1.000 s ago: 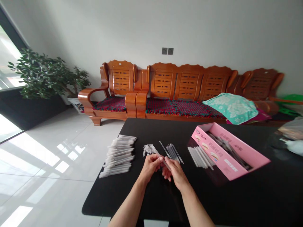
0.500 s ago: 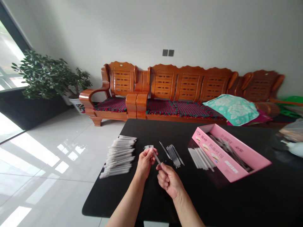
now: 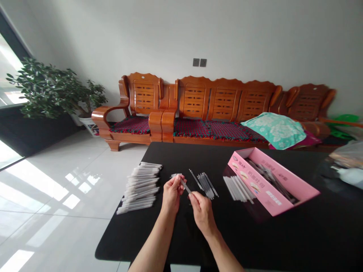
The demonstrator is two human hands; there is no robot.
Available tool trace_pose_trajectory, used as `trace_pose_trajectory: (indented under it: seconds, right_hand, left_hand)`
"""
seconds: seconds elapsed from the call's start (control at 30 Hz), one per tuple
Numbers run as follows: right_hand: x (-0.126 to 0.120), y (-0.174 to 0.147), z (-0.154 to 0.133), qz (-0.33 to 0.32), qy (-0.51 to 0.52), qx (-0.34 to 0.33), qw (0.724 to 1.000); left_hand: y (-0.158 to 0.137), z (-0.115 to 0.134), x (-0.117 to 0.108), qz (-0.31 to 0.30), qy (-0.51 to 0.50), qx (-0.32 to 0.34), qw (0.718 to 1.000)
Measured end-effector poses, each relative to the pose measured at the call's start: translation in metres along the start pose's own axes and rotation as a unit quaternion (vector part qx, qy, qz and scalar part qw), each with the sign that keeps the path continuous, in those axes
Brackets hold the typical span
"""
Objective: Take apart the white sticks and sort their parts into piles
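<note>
My left hand (image 3: 172, 190) is closed, pinching the upper end of a slim grey translucent tube (image 3: 185, 186). Thumb and fingers of my right hand (image 3: 202, 211) grip its lower end, so the tube slants between both hands above the table. Just behind my left hand lie a few small pale pieces (image 3: 176, 175), partly hidden by it. A row of thin dark rods (image 3: 207, 185) with pale tips is beyond my right hand. To the left is a large stack of whitish sticks (image 3: 141, 187). Several pale translucent tubes (image 3: 238, 189) lie side by side at the right.
An open pink box (image 3: 263, 185) holding many dark slender pieces stands on the black table (image 3: 159, 241). Plastic bags (image 3: 350, 155) are at the far right edge. Behind the table runs a wooden sofa (image 3: 195, 102); a potted plant (image 3: 59, 90) stands at the left.
My right hand has closed up around the tube's lower end, its fingers now less visible. Both hands still hold the tube. The whole view has shifted slightly.
</note>
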State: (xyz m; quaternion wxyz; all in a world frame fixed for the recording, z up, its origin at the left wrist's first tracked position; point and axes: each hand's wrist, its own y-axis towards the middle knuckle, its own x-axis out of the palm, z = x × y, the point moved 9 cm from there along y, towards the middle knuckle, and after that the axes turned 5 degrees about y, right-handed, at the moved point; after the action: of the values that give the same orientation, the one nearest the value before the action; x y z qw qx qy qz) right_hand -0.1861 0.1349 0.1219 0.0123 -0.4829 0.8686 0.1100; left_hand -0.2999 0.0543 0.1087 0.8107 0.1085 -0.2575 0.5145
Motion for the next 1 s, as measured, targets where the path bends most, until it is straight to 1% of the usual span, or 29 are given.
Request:
trace_pose_trajectory:
  seconds: [0.03, 0.07, 0.13, 0.17, 0.2, 0.23, 0.27, 0.3, 0.33, 0.37, 0.4, 0.43, 0.47, 0.5, 0.53, 0.57, 0.63, 0.67, 0.73, 0.8, 0.83, 0.9, 1.0]
  right_hand:
    - [0.005, 0.0, 0.009, -0.015, 0.072, 0.051, 0.996]
    - [0.013, 0.0, 0.018, -0.035, 0.152, 0.106, 0.982]
    - [0.029, -0.003, 0.03, -0.077, 0.288, 0.189, 0.936]
    - [0.034, -0.004, 0.032, -0.089, 0.327, 0.209, 0.917]
    - [0.036, -0.003, 0.033, -0.091, 0.342, 0.216, 0.91]
    - [0.034, -0.001, 0.033, -0.083, 0.332, 0.209, 0.916]
    - [0.028, 0.002, 0.03, -0.069, 0.297, 0.186, 0.934]
    - [0.021, 0.006, 0.025, -0.054, 0.236, 0.146, 0.959]
    - [0.012, 0.01, 0.017, -0.038, 0.152, 0.094, 0.983]
    - [0.005, 0.011, 0.008, -0.026, 0.052, 0.035, 0.998]
    - [0.0, 0.011, -0.001, -0.02, -0.05, -0.022, 0.998]
    - [-0.004, 0.008, -0.005, -0.018, -0.142, -0.068, 0.987]
    - [-0.009, 0.004, -0.006, -0.015, -0.216, -0.099, 0.971]
    - [-0.015, 0.001, -0.002, -0.011, -0.269, -0.116, 0.956]
    - [-0.024, -0.003, 0.005, -0.003, -0.305, -0.121, 0.944]
    - [-0.038, -0.005, 0.012, 0.018, -0.328, -0.118, 0.937]
    - [-0.077, -0.007, 0.028, 0.095, -0.375, -0.083, 0.919]
    - [-0.1, -0.007, 0.034, 0.137, -0.409, -0.056, 0.901]
    - [-0.148, -0.004, 0.045, 0.217, -0.491, 0.019, 0.843]
    - [-0.187, 0.004, 0.051, 0.253, -0.553, 0.075, 0.79]
    - [-0.201, 0.01, 0.054, 0.25, -0.577, 0.084, 0.773]
    - [-0.222, 0.022, 0.059, 0.239, -0.611, 0.089, 0.749]
    - [-0.239, 0.035, 0.063, 0.236, -0.65, 0.065, 0.719]
  left_hand:
    - [0.001, 0.001, 0.001, -0.012, 0.0, 0.0, 1.0]
    - [0.002, 0.002, 0.003, -0.024, 0.001, -0.001, 1.0]
    - [0.004, 0.0, 0.004, -0.044, 0.009, -0.006, 0.999]
    - [0.004, -0.002, 0.005, -0.05, 0.014, -0.008, 0.999]
    - [0.005, -0.005, 0.005, -0.054, 0.018, -0.01, 0.998]
    - [0.005, -0.008, 0.005, -0.053, 0.021, -0.01, 0.998]
    - [0.006, -0.011, 0.004, -0.05, 0.023, -0.007, 0.998]
    - [0.008, -0.013, 0.004, -0.046, 0.023, -0.005, 0.999]
    - [0.01, -0.014, 0.002, -0.038, 0.021, -0.001, 0.999]
    - [0.014, -0.012, -0.001, -0.021, 0.014, 0.006, 1.0]
    - [0.018, -0.007, -0.007, 0.006, 0.003, 0.017, 1.0]
    - [0.023, 0.0, -0.016, 0.04, -0.01, 0.035, 0.999]
    - [0.027, 0.01, -0.026, 0.084, -0.024, 0.058, 0.994]
    - [0.03, 0.021, -0.035, 0.117, -0.028, 0.082, 0.989]
    - [0.032, 0.032, -0.042, 0.136, -0.017, 0.111, 0.984]
    - [0.034, 0.041, -0.041, 0.119, 0.019, 0.13, 0.984]
    - [0.035, 0.048, -0.038, 0.074, 0.123, 0.143, 0.979]
    - [0.034, 0.044, -0.038, 0.056, 0.184, 0.139, 0.971]
    - [0.029, 0.03, -0.044, 0.052, 0.301, 0.12, 0.945]
    - [0.024, 0.014, -0.055, 0.066, 0.402, 0.105, 0.907]
    - [0.023, 0.007, -0.061, 0.077, 0.436, 0.103, 0.891]
    - [0.024, -0.004, -0.071, 0.092, 0.481, 0.097, 0.866]
    - [0.029, -0.015, -0.081, 0.107, 0.512, 0.093, 0.847]
